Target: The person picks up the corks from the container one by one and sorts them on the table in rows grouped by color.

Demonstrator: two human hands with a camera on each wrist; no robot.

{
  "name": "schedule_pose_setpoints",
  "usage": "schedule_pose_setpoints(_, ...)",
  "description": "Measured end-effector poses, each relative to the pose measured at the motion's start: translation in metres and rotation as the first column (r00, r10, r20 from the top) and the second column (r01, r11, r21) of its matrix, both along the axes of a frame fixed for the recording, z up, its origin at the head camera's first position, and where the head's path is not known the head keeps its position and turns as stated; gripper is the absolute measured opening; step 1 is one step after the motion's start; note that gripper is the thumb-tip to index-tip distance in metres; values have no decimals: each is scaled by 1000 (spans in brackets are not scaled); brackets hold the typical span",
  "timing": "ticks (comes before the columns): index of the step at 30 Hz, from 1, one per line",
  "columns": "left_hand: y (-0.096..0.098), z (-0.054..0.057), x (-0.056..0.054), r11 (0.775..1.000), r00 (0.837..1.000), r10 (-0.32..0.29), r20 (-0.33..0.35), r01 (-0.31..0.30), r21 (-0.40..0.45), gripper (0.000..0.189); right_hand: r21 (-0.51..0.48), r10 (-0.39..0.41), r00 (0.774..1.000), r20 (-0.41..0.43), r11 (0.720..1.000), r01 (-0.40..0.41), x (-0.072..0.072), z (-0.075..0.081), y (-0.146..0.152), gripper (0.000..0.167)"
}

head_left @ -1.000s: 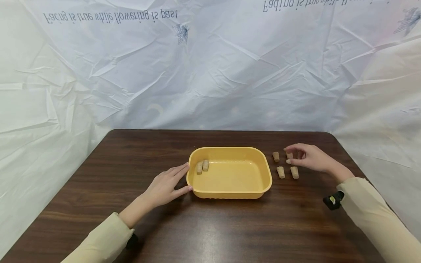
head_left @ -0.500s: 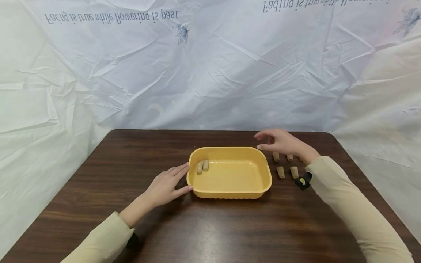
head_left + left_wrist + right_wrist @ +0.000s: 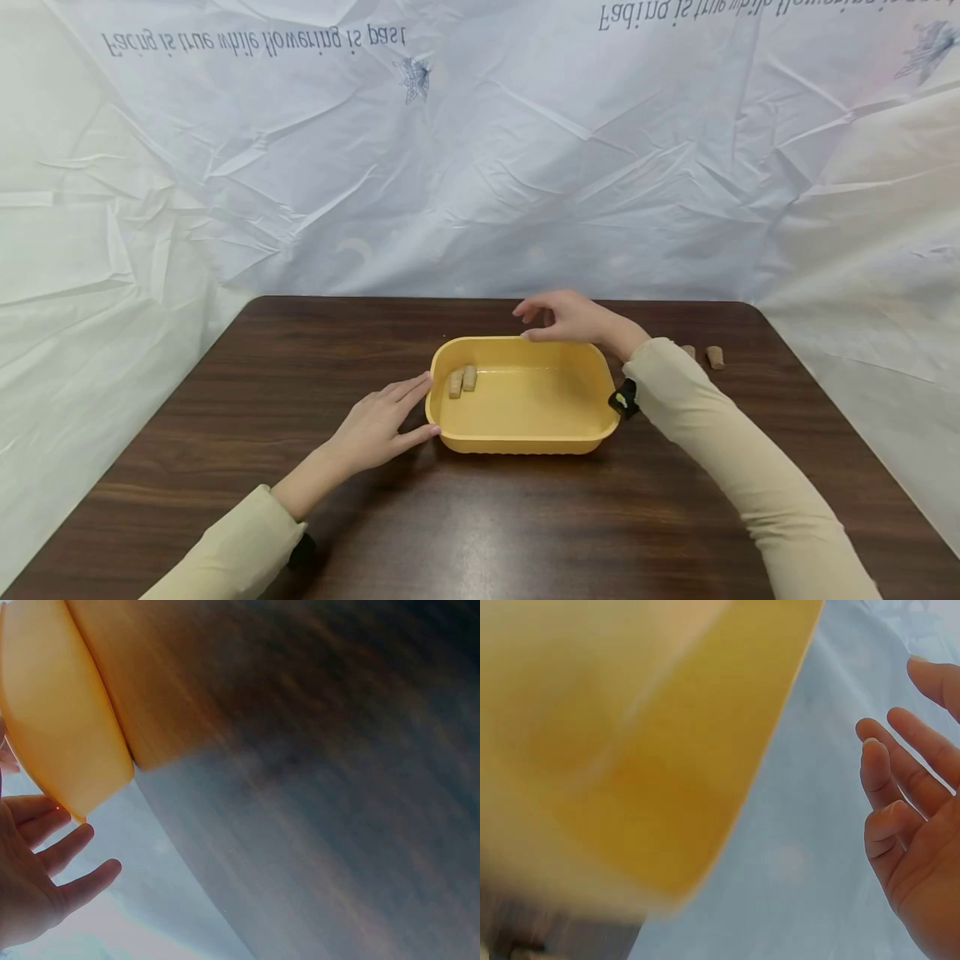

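A yellow plastic basin (image 3: 521, 445) stands on the table, and two corks (image 3: 469, 377) lie side by side at its left end. My left hand (image 3: 378, 423) touches the basin's left side; in the left wrist view its fingers are spread, with fingertips at the basin's wall (image 3: 67, 712). Above the far rim hovers my right hand (image 3: 570, 318). The right wrist view shows that hand (image 3: 922, 810) loosely bent with nothing between its fingers, beside the blurred basin wall (image 3: 705, 772). To the right, another cork (image 3: 715, 357) lies on the table.
Part of one more cork (image 3: 687, 351) shows past the right sleeve (image 3: 720, 433), which hides the table behind it. The dark wooden table (image 3: 465, 525) ends at a pale printed cloth (image 3: 480, 167) hung behind.
My right hand has moved left from the corks to above the basin's far rim. Its sleeve now covers several corks seen earlier. The left hand and the basin have stayed put.
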State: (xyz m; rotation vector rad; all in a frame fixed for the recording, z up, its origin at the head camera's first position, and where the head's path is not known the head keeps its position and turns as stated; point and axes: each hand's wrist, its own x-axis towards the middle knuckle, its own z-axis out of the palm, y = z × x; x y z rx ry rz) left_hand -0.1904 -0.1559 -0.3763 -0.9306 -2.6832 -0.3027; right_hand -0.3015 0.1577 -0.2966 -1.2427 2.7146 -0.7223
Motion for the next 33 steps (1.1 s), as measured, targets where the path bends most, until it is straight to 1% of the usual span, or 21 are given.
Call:
schedule_pose_setpoints(6,0,0,0,1000,1000,1,1,-1,1,68,29,49,997,52,998,-50,-3,-11,-26,37)
schedule_pose_setpoints(11,0,0,0,1000,1000,6,9,-6,-1,69,55,82,994,68,995,-85,-4,-19,-42,40)
schedule_pose_setpoints(16,0,1,0,1000,1000,5,10,-5,-2,69,87,62,991,116,994,-72,-7,-28,-54,41)
schedule_pose_setpoints(18,0,1,0,1000,1000,5,9,-5,-3,69,99,50,988,144,993,-65,-7,-32,-58,42)
schedule_pose_setpoints(22,0,1,1,1000,1000,6,9,-6,-1,69,127,34,984,172,990,-56,-5,-40,-65,42)
schedule_pose_setpoints(28,0,1,1,1000,1000,5,8,-5,0,70,181,1,987,162,983,-31,-2,-49,-75,41)
schedule_pose_setpoints(33,1,0,0,1000,1000,6,4,-6,0,69,207,-22,991,135,978,-6,0,-57,-80,37)
